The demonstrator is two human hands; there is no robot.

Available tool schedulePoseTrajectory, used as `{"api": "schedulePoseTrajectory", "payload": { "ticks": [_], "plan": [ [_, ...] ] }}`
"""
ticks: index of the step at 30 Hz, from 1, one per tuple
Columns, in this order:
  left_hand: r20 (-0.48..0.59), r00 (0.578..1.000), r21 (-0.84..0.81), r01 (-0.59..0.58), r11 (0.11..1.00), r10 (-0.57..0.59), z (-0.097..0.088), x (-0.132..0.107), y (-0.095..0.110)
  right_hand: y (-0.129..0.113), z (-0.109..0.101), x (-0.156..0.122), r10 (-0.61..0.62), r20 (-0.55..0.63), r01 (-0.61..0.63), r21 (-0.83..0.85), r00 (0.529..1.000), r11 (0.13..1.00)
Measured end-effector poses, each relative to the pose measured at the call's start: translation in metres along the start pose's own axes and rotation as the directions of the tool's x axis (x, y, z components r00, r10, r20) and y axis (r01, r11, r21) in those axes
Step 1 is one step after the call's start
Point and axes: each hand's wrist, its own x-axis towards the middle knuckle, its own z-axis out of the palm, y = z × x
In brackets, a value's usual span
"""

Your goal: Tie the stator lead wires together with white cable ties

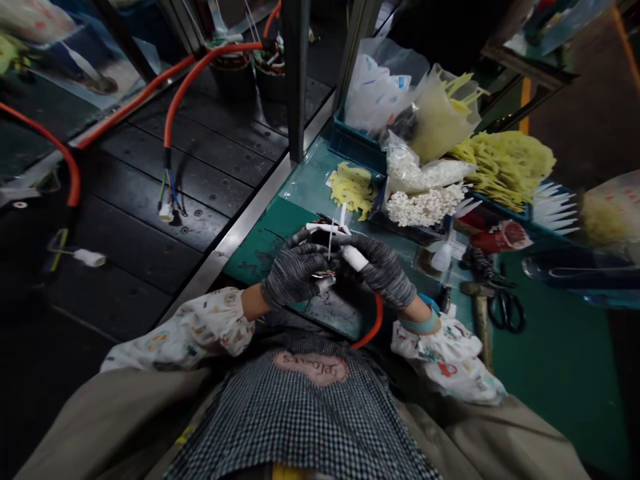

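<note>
My left hand (295,275), in a grey knit glove, is closed on a dark wired part (327,235) with white sleeves and small leads. My right hand (387,267), gloved alike with white wrapping around a fingertip, closes on it from the other side. A thin white strip (331,240), like a cable tie, stands up between the fingers; which hand pinches it I cannot tell. Below the right hand curves an orange cable (376,320), its upper end hidden. The hands cover much of the part.
Right of the hands lie a hammer (479,310) and black scissors (507,311). Beyond are yellow strips (353,189), white cable ties (425,203) and a blue bin (353,139) with plastic bags. A metal post (296,80) and orange cables (173,110) are at left.
</note>
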Motion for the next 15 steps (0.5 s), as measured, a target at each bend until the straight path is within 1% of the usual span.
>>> {"api": "schedulePoseTrajectory", "payload": {
  "ticks": [2,4,6,8,9,11,13,15],
  "plan": [
    [-0.042,0.999,-0.002,-0.012,1.0,0.012,0.0,0.001,0.001,-0.003,-0.002,0.001,0.004,0.002,-0.004,0.039,1.0,0.999],
    [-0.073,0.997,-0.008,-0.039,0.999,0.039,0.001,0.001,0.001,-0.007,-0.004,0.001,0.056,0.024,-0.058,0.08,0.998,0.995],
    [-0.072,0.996,-0.009,-0.053,0.999,0.052,0.002,0.001,0.0,-0.01,-0.007,0.002,0.095,0.101,-0.104,0.086,0.99,0.991],
    [-0.065,0.997,-0.004,-0.043,0.999,0.042,0.003,-0.001,-0.001,-0.009,-0.008,0.003,0.087,0.188,-0.098,0.05,0.978,0.994],
    [-0.056,0.998,-0.002,-0.03,1.0,0.03,0.004,-0.002,-0.002,-0.008,-0.008,0.004,0.075,0.209,-0.083,0.029,0.975,0.996],
    [-0.015,1.0,-0.003,0.01,1.0,-0.01,0.005,-0.003,-0.003,-0.003,-0.006,0.004,0.058,0.181,-0.061,0.011,0.982,0.998],
    [0.028,0.999,-0.01,0.041,0.999,-0.041,0.006,-0.005,-0.005,0.001,-0.003,0.003,0.045,0.106,-0.046,0.008,0.993,0.999],
    [0.014,0.999,-0.023,0.03,0.999,-0.029,0.006,-0.005,-0.006,0.005,0.0,0.002,0.035,0.044,-0.035,-0.002,0.998,0.999]
  ]
}}
